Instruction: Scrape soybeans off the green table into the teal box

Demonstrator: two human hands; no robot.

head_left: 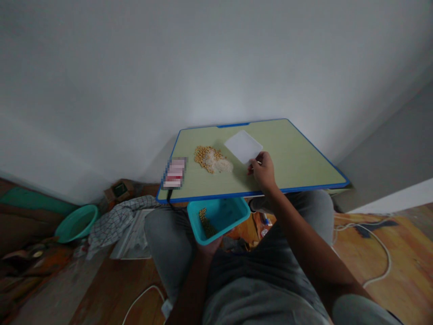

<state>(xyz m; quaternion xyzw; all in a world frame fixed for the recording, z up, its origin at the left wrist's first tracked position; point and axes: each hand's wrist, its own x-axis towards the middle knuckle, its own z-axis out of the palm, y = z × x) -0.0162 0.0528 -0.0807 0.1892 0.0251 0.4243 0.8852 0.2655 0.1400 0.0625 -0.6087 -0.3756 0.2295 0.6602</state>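
My left hand [209,248] supports a teal plastic basin [233,212] from below, over my lap at the near table edge. Small green-brown grains [206,223], which look like mung beans, lie in its left part. My right hand [263,170] is closed at the near corner of a shallow white tray [243,145] and appears to pinch its rim. No contents show in the tray. Left of it, on the pale green table [297,158], is a heap of yellow beans or kernels [203,155], partly mixed with white rice [219,163].
A pixelated phone-like object [175,173] with a black strap lies at the table's left edge. A wall [216,67] stands behind. On the floor are a green basin [77,223], checked cloth [118,219], a cardboard box [119,190] and white cables [385,255].
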